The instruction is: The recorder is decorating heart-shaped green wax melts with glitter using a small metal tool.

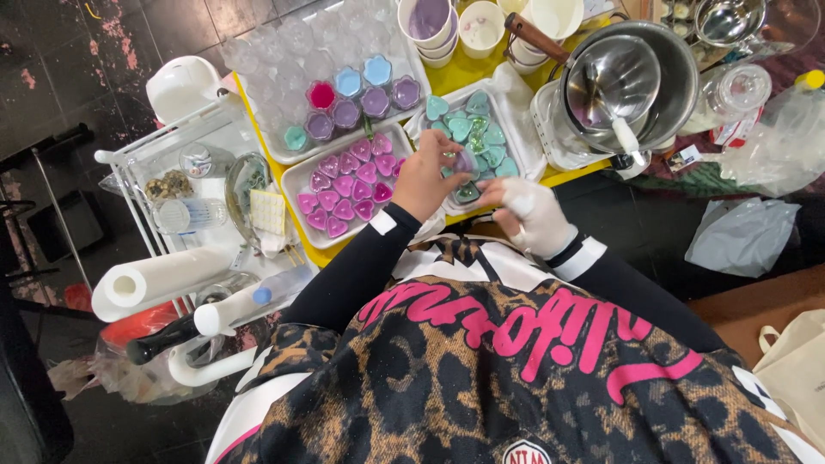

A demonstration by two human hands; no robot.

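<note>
Your left hand (427, 179) pinches a small purple heart-shaped candle cup (465, 161) between fingertips and thumb, holding it just above the near edge of the white tray of teal heart candles (507, 113). Your right hand (533, 216), in a white glove or wrap, has its fingers curled towards the same cup; whether they touch it you cannot tell. Just left lies a white tray of pink heart candles (296, 176). Beyond, a clear tray holds flower-shaped candles (365, 90). To the right stands a steel pot (670, 73) with a smaller pan (614, 77) inside.
</note>
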